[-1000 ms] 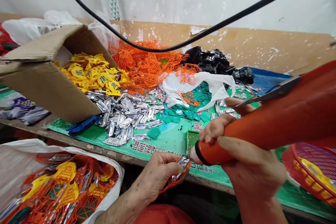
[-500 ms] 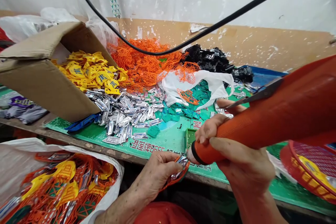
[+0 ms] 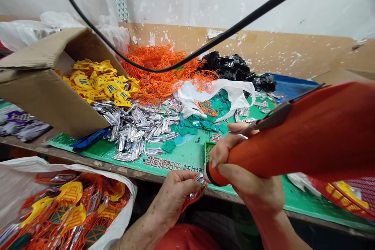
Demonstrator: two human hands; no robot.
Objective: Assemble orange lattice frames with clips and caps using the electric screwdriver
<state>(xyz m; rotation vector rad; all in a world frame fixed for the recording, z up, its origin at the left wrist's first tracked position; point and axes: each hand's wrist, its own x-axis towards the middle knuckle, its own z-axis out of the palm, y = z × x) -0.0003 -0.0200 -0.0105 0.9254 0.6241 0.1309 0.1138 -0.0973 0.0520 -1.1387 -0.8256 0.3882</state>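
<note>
My left hand [image 3: 171, 193] pinches a small assembly of an orange plastic frame and silver pieces [image 3: 195, 194] in front of the table edge. My right hand [image 3: 258, 193] is wrapped round a bulky orange electric screwdriver [image 3: 287, 144], thumb below and fingers over its front. The black-ringed nose of the tool points left and meets the silver part; its bit is too small to make out. A small green basket [image 3: 207, 152] sits just behind the nose. Loose silver parts [image 3: 137, 125] and green plates [image 3: 169, 146] lie beyond my left hand.
A tilted cardboard box [image 3: 43, 97] spills yellow parts [image 3: 99, 80]. Behind are heaps of orange frames [image 3: 158, 66] and black parts [image 3: 225, 66]. A white sack [image 3: 133, 193] of assembled pieces stands at lower left, a red basket [image 3: 328, 191] at right. A black cable [image 3: 222, 39] hangs across.
The screwdriver and my right hand have shifted left and the tool's rear has dropped a little. Its nose stays against the piece in my left hand. The view has moved slightly.
</note>
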